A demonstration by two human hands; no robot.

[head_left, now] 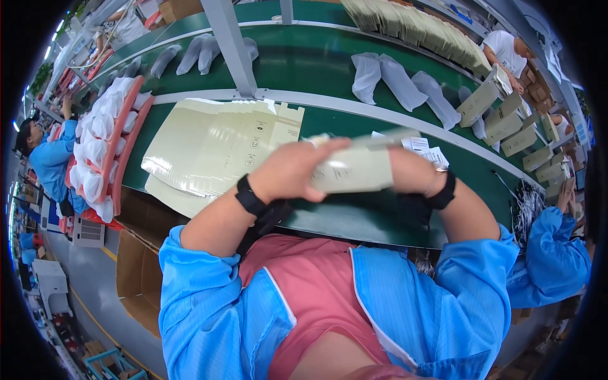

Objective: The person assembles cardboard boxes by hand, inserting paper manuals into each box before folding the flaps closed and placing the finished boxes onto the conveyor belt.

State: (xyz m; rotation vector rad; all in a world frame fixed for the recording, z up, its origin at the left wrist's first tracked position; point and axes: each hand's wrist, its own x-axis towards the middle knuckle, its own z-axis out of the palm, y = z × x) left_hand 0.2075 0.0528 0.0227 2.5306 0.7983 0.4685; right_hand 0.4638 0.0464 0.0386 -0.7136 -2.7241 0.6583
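In front of my chest is a cream cardboard box [354, 170], tilted and slightly blurred, with small print on its side. My left hand [297, 166] grips its left end, thumb on the near side and fingers over the top. My right hand [410, 170] is at the box's right end; its fingers are hidden by the box. Flat cream cartons [206, 149] lie fanned in a stack on the green bench, left of my left hand. Small white printed papers [425, 149] lie beyond my right wrist.
A grey post [229, 47] rises beyond the carton stack. Grey-wrapped items [400, 82] lie on the green conveyor behind a metal rail. Red trays of white-wrapped items [104, 142] stand left, above an open brown box [138, 266]. Co-workers sit both sides; standing cream boxes [503, 117] are far right.
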